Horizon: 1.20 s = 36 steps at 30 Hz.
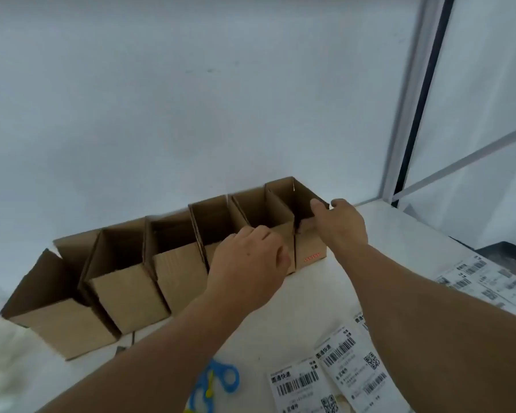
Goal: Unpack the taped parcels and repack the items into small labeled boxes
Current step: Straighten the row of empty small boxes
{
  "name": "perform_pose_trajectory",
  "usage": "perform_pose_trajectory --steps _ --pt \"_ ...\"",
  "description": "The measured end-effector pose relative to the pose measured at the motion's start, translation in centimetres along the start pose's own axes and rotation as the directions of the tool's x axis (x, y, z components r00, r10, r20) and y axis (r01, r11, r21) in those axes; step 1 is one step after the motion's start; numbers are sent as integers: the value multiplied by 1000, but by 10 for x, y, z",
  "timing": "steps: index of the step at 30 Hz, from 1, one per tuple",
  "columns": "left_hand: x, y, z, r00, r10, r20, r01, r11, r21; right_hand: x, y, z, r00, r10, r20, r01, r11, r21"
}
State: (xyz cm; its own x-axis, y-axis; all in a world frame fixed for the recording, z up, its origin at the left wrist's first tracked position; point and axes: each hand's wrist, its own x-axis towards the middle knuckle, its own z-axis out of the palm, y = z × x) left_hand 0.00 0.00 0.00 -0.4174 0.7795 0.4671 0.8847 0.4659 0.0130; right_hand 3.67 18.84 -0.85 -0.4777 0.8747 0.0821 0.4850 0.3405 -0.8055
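Nearest to the camera, two bare forearms are reaching forward over a white table point(385, 234). Between them, at the bottom edge, blue scissors point(221, 380) with a yellow part are lying on the table, partly hidden under the left forearm. Just to the right of the scissors, several shipping labels point(340, 362) with barcodes and QR codes are lying flat, some overlapping each other. More printed label sheets point(477, 278) are lying near the right edge of the table.

Further away, six small open cardboard boxes point(125, 287) are standing in one row, touching each other side by side, and the row is running from the near left to the far right against the white wall point(191, 99). All the boxes are open at the top; what is inside them is too dark to tell.

The left hand point(248, 266) is lying over the near top edge of the fourth box from the left, with curled fingers; I cannot tell if the fingers are really gripping the edge or only resting on it. The right hand point(340, 225) is holding the rightmost box point(310, 251) at its right top corner: the thumb is inside the opening and the fingers are curling around the outside. This box is showing a small red dotted mark on its front side.

At the far right, a white frame with panels point(423, 99) is standing behind the table.
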Motion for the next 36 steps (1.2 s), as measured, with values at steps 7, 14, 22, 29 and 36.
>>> perform_pose_trajectory --steps 7,14,22,29,36 --pt "-6 -8 10 994 -57 -88 54 998 -39 11 1 8 998 -11 -60 4 994 -110" --pt "-8 3 -1 990 -117 -72 111 990 -93 19 -2 5 995 78 69 -75 996 -50" --pt "-10 3 -5 989 -141 -51 134 984 -119 20 -2 -8 993 97 -66 -101 993 -59" --pt "-28 -6 -26 998 -67 -19 68 998 17 -29 -22 -45 985 -4 -170 6 1000 9" --pt "-92 -12 -74 994 17 -112 1 988 153 -123 -35 -73 982 -40 -184 48 998 36"
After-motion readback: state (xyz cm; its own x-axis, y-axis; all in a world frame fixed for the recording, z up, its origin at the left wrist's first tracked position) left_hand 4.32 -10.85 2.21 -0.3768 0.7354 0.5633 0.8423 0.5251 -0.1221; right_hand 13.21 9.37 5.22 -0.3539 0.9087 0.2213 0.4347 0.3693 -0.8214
